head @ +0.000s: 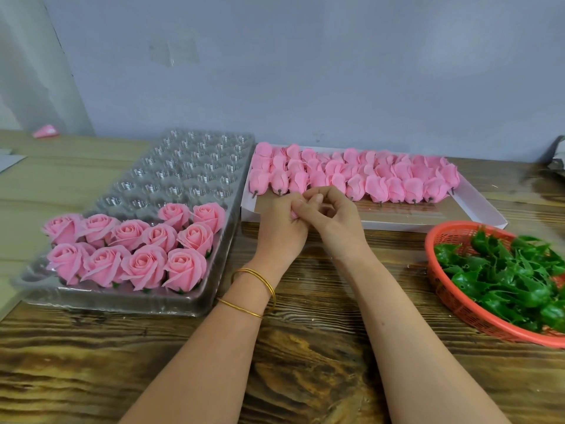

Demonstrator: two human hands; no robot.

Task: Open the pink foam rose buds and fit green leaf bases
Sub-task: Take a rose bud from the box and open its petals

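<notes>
Evidently left hand (279, 223) and right hand (334, 215) pinched a bud (294, 213), opening petals; next probably wanted a leaf base (532, 293), rightward.

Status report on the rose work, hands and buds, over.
Left hand and right hand both pinch one pink bud, mostly hidden. Opened roses sit in clear tray; leaf bases lie in red basket. Nothing blocking the hands.

wall (305, 71): plain grey-blue | table (305, 362): dark-grained wood | light: even
</notes>
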